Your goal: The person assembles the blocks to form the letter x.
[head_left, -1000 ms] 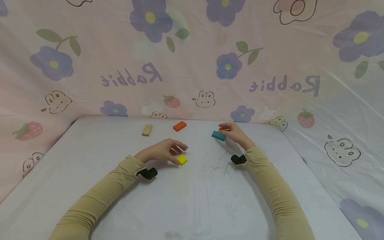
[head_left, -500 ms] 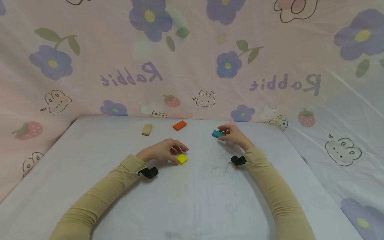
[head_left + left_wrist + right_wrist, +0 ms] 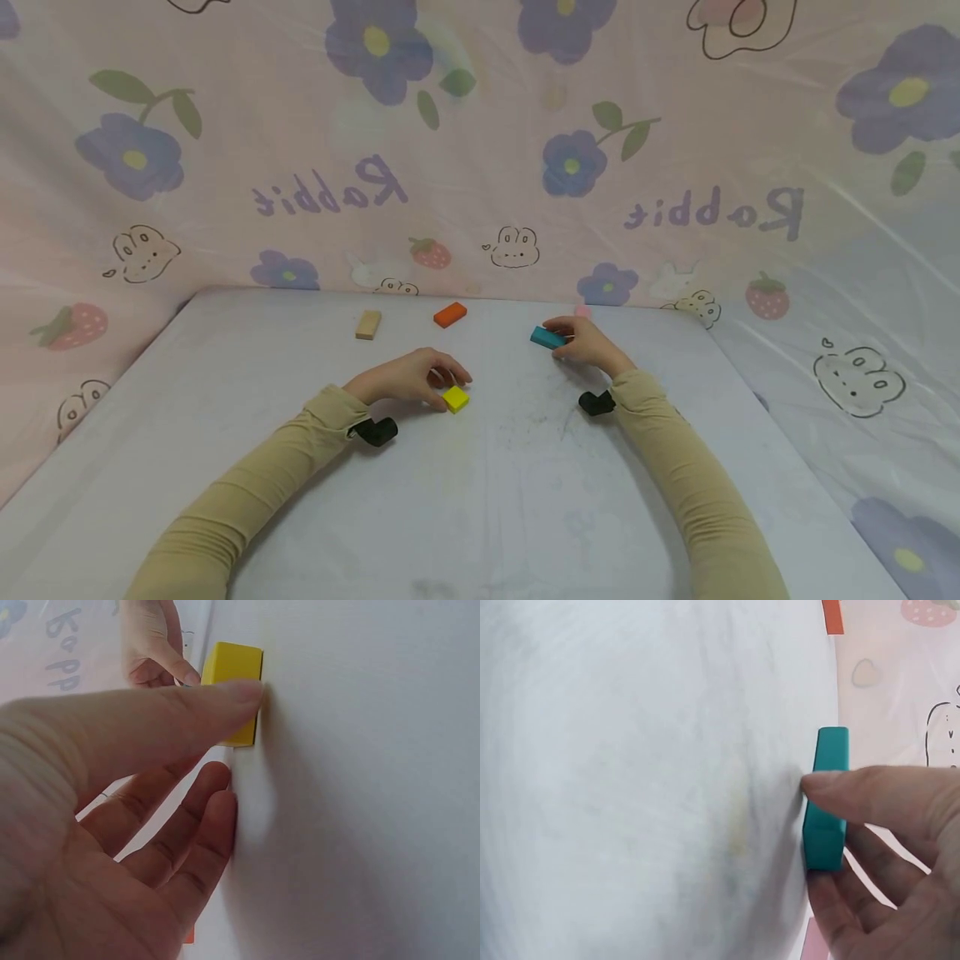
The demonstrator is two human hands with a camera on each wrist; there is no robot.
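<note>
In the head view my left hand (image 3: 405,377) arches around a small yellow block (image 3: 455,399) on the table. Its thumb lies along the block's near side, with the forefinger just beyond the far side. The left wrist view shows the thumb across the yellow block (image 3: 232,660) and two other fingers loosely bent below it. Further right and back, my right hand (image 3: 588,343) holds a teal block (image 3: 546,337) at its right end. Seen from the right wrist, the thumb presses one face of the teal block (image 3: 827,844), with fingers bent behind it.
A bare wooden block (image 3: 368,325) and an orange block (image 3: 450,315) lie at the back of the white table (image 3: 480,508). A pink block (image 3: 583,311) peeks out behind my right hand. A patterned curtain (image 3: 480,167) rises along the back edge.
My right thumb and fingers have closed on the teal block, which has shifted slightly. The pink block behind that hand has come into sight. My left hand stays nearly still.
</note>
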